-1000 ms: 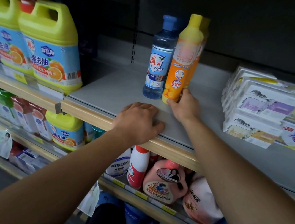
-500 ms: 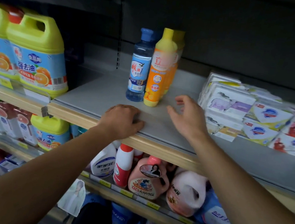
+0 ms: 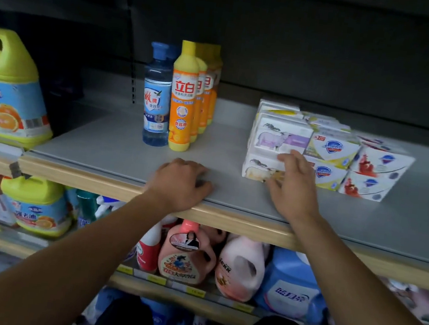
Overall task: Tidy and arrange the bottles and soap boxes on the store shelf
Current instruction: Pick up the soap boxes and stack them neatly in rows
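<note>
On the grey shelf (image 3: pixel 118 147) a blue bottle (image 3: pixel 156 98) stands beside a row of orange bottles with yellow caps (image 3: pixel 184 99), lined front to back. To the right sit stacked white soap boxes (image 3: pixel 281 138), two high, in several columns. My right hand (image 3: pixel 290 185) reaches the front of the leftmost stack, fingers spread and touching the front boxes. My left hand (image 3: pixel 178 182) rests on the shelf's front edge, fingers loosely curled, holding nothing.
Large yellow-capped detergent jugs (image 3: pixel 5 93) stand at the left on the neighbouring shelf. The shelf below holds pink and blue detergent jugs (image 3: pixel 187 253) and spray bottles. A dark back panel closes the shelf behind.
My right hand left the orange bottle and moved right to the soap boxes. The view has shifted right and closer. The left hand has stayed on the shelf edge.
</note>
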A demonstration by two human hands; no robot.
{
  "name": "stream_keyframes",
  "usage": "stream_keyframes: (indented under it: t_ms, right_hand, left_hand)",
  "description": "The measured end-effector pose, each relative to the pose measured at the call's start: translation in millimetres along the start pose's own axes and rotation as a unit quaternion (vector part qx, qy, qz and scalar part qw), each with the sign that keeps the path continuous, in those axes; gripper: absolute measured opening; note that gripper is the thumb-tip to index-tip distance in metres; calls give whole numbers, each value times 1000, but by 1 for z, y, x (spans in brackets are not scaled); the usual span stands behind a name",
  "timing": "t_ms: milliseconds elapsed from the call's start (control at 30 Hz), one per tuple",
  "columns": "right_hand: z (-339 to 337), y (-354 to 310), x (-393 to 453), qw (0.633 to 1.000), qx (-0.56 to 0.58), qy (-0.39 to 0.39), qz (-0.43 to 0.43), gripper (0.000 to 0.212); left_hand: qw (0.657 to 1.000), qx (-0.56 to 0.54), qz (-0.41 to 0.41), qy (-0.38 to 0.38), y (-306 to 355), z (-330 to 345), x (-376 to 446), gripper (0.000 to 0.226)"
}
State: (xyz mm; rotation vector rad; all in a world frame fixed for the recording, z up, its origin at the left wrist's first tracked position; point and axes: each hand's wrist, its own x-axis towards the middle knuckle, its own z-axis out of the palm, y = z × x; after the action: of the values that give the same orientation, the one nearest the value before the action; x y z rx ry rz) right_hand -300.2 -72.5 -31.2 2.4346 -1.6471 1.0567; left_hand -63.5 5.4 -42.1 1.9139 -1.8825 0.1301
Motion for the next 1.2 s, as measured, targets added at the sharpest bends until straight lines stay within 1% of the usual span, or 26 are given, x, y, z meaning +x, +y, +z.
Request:
stream_keyframes:
  t_ms: [67, 133, 167, 233, 267, 333, 400, 433, 500, 533, 600, 633, 667, 700, 733, 767, 800, 833, 900, 967, 1033, 1100, 1133, 1167, 1200]
  right_hand:
    - [0, 1, 0, 999, 36, 27, -3, 46]
    - [-1, 3, 1, 998, 41, 54, -1, 46]
    - [-1, 4, 1, 997, 46, 55, 3, 49]
    - [0, 4, 2, 996, 76, 30, 19, 54]
    - [0, 3, 3, 995, 96, 15, 25, 54]
    - [-1, 3, 5, 988, 148, 3, 40, 50]
    - [-6, 2, 4, 972, 226, -3, 59, 43]
    - [-8, 2, 3, 961, 269, -11, 62, 37]
    - [-12, 2, 0, 939, 339, -25, 56, 30]
    - [-14, 3, -1, 930, 363, -28, 53, 28]
    - [-15, 4, -1, 921, 385, -29, 56, 24]
    - [-16, 3, -2, 920, 386, -30, 59, 22]
    - [-16, 4, -2, 918, 390, -37, 61, 23]
    - [-17, 5, -2, 911, 405, -52, 62, 27]
    - [-17, 5, -2, 897, 432, -75, 56, 35]
    - [-18, 6, -3, 882, 457, -102, 43, 46]
    - [-18, 6, -4, 872, 472, -123, 27, 57]
    - [-18, 7, -4, 868, 477, -136, 16, 64]
    - [-14, 10, -3, 874, 463, -146, 19, 69]
    - [-12, 9, -2, 887, 437, -144, 35, 63]
    - [-10, 8, 0, 895, 422, -137, 52, 49]
    - [-9, 5, 2, 890, 433, -117, 82, 27]
    - [-8, 3, 3, 884, 443, -106, 108, 28]
    - [-8, 2, 4, 876, 451, -98, 138, 39]
    - [-8, 2, 6, 873, 451, -96, 163, 47]
  left_hand:
    - [1000, -5, -5, -4, -1, 1, 2, 52]
    - [1000, 3, -7, -21, -1, 0, 5, 53]
    - [999, 8, -8, -32, 0, 0, 6, 54]
    - [998, -7, -17, -52, 2, -5, 9, 56]
    - [997, -45, -26, -58, 4, -8, 12, 55]
    - [984, -165, -35, -52, 15, -13, 21, 55]
    - [965, -260, -16, -36, 30, -15, 31, 58]
    - [950, -310, -5, -38, 38, -15, 35, 60]
    - [905, -420, 12, -65, 51, -12, 40, 62]
    - [888, -454, 21, -74, 54, -8, 41, 61]
    - [884, -462, 20, -64, 55, 0, 43, 51]
    - [876, -479, 8, -54, 54, 3, 43, 43]
    - [853, -520, -12, -49, 52, 5, 44, 34]
    - [811, -581, -44, -48, 51, 6, 46, 26]
    - [767, -635, -77, -49, 48, 7, 48, 20]
    - [732, -671, -105, -46, 45, 7, 49, 14]
    - [716, -685, -125, -42, 42, 7, 51, 11]
    - [708, -691, -140, -43, 40, 7, 53, 11]
    - [709, -686, -157, -53, 37, 8, 56, 13]
    - [718, -674, -162, -62, 36, 8, 58, 16]
    - [718, -672, -169, -65, 35, 9, 58, 22]
    - [708, -685, -160, -64, 35, 9, 57, 30]
    - [714, -682, -149, -65, 35, 9, 57, 34]
    - [732, -664, -137, -66, 36, 10, 55, 38]
    - [762, -632, -127, -63, 38, 11, 54, 42]
